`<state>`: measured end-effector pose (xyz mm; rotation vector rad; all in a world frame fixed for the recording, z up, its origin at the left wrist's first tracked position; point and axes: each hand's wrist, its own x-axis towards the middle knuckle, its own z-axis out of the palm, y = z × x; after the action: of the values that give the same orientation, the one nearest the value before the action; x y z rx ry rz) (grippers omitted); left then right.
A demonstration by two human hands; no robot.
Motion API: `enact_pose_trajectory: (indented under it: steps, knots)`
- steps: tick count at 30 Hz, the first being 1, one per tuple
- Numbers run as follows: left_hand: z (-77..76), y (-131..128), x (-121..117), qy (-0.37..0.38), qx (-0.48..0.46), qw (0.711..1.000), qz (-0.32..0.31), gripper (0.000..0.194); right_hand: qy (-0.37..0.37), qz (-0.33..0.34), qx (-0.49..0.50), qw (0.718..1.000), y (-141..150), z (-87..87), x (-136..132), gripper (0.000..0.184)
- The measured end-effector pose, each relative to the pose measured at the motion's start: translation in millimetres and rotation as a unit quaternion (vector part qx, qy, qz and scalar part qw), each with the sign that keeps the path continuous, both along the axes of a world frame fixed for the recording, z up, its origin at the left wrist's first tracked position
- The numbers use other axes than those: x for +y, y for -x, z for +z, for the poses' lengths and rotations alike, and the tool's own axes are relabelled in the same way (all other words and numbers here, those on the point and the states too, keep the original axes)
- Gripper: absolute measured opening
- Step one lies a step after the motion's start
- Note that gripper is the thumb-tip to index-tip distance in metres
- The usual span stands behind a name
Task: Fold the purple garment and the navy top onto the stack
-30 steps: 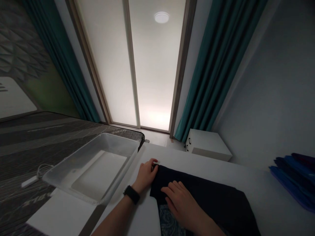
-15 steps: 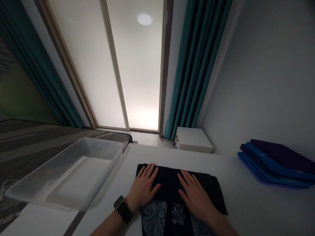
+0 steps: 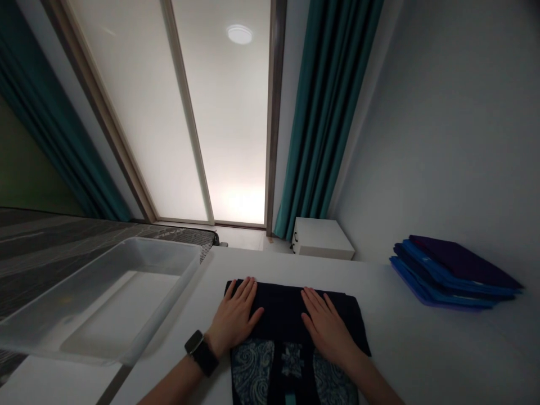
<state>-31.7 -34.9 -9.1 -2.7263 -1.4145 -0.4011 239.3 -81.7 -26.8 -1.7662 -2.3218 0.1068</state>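
A dark navy folded cloth lies flat on the white table, with a blue-and-white paisley panel showing at its near end. My left hand rests palm down on the cloth's left part, fingers spread, and its fingertips reach the far edge. My right hand lies flat on the right part in the same way. Neither hand grips the cloth. A black wristwatch sits on my left wrist.
A translucent plastic bin stands at the table's left edge, above a dark patterned bed. A stack of folded blue and purple cloths lies at the table's right. A white cabinet stands beyond the table.
One second ago my hands were at a tilted cloth, the left at its corner. Now both lie flat side by side on a squarer fold. The view has turned right and the patterned panel shows more.
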Motion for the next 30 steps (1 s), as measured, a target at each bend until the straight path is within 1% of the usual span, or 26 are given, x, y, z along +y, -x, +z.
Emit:
enact_pose_trajectory:
  steps: [2,4,6,10,12,14,16,18,22,24,27,30]
  knots:
    - [8.2,-20.5,-4.6,0.021,-0.001,0.999,-0.043,0.061,-0.024,-0.016,0.013,0.999,-9.9,2.7,3.7,0.052]
    - [15.1,-48.8,-10.4,0.037,-0.01,0.995,-0.092,0.061,-0.045,-0.048,0.028,0.997,-24.8,5.9,8.5,0.047]
    - [19.0,-80.2,-15.7,0.047,-0.028,0.99,-0.131,0.06,-0.052,-0.085,0.029,0.995,-43.9,9.6,12.9,0.043]
    - [17.9,-135.6,-20.2,0.06,-0.045,0.976,-0.202,0.061,-0.041,-0.179,-0.015,0.983,-83.0,18.1,15.1,0.037]
    - [15.4,-156.2,-20.3,0.068,-0.047,0.97,-0.228,0.062,-0.025,-0.237,-0.032,0.971,-96.3,21.0,13.3,0.035]
    - [12.4,-171.6,-20.7,0.071,-0.051,0.968,-0.237,0.063,-0.005,-0.284,-0.032,0.958,-103.6,21.3,11.6,0.033]
    - [8.9,-181.9,-22.1,0.071,-0.054,0.967,-0.238,0.065,0.009,-0.309,-0.019,0.951,-105.9,18.8,11.3,0.033]
    - [4.6,-187.3,-24.2,0.075,-0.053,0.967,-0.237,0.067,0.01,-0.311,0.002,0.95,-105.7,14.6,12.6,0.032]
    - [-4.1,-188.2,-27.8,0.081,-0.05,0.969,-0.229,0.068,0.001,-0.291,0.063,0.955,-104.8,6.4,17.9,0.023]
    - [-6.6,-186.7,-28.7,0.078,-0.052,0.97,-0.226,0.068,-0.008,-0.277,0.105,0.955,-105.2,3.4,20.4,0.023]
    - [-7.3,-185.3,-29.9,0.077,-0.054,0.97,-0.222,0.07,-0.026,-0.257,0.166,0.952,-106.0,-0.5,23.4,0.024]
    - [-6.4,-185.0,-31.0,0.079,-0.052,0.972,-0.217,0.072,-0.05,-0.247,0.203,0.946,-106.2,-4.2,26.0,0.022]
